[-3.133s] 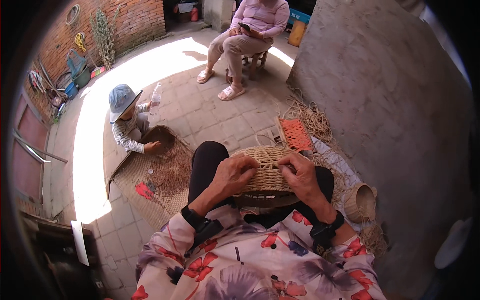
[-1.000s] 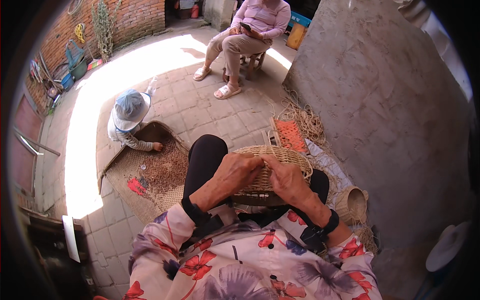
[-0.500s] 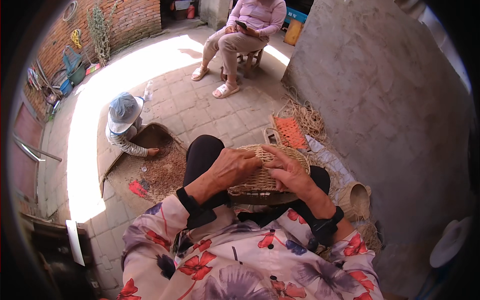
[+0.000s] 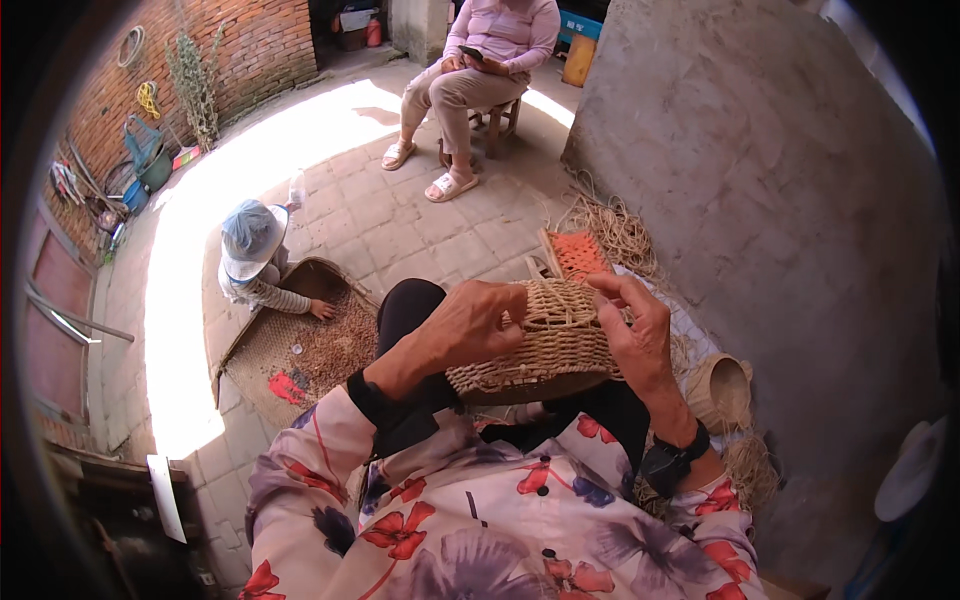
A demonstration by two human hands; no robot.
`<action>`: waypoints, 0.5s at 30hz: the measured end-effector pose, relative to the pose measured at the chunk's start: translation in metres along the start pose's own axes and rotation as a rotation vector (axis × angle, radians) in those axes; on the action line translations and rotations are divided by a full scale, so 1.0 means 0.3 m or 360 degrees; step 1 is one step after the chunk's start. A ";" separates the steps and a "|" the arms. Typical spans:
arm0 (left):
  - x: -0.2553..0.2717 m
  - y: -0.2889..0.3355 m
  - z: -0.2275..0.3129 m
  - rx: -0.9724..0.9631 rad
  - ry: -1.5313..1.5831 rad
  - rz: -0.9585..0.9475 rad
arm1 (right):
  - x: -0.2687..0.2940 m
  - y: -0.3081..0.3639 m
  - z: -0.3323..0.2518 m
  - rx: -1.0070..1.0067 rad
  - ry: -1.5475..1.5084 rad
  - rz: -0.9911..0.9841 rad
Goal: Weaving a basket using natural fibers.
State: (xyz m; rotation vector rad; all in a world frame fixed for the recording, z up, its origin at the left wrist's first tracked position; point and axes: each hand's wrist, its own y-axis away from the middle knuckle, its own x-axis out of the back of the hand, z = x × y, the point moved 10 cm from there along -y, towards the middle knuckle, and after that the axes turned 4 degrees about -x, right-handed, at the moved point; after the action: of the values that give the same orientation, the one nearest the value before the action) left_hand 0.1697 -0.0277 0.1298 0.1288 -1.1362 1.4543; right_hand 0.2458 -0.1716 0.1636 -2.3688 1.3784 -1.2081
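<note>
While it rests on the person's lap, the half-woven straw basket (image 4: 545,340) is gripped by both hands: left hand (image 4: 470,325) curled over its rim, right hand (image 4: 635,335) clasping its side.

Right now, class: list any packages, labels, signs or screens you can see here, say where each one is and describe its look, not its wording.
Phone screen: small dark rectangle in the hands of the seated person at the top.
Plastic bottle: clear, upright on the paving beside the crouching child; any label is too small to tell.
No signs or labelled packages show near the woven basket between the left hand and right hand.
</note>
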 end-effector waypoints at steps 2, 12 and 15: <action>-0.004 0.028 -0.040 0.0347 0.0254 -0.0105 | -0.040 -0.009 0.000 -0.0121 -0.0104 -0.0067; 0.147 0.126 -0.059 0.0503 0.0715 0.0356 | -0.269 0.004 -0.070 -0.0099 -0.0495 -0.0607; 0.051 0.164 -0.096 0.0502 0.0476 0.0300 | -0.255 0.009 -0.052 -0.0092 -0.0117 -0.0602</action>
State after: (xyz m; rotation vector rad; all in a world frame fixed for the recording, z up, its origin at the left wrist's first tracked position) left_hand 0.1406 0.0128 0.0982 0.0215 -0.6857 1.7486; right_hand 0.2135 -0.1094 0.1292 -2.7719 0.9832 -1.1586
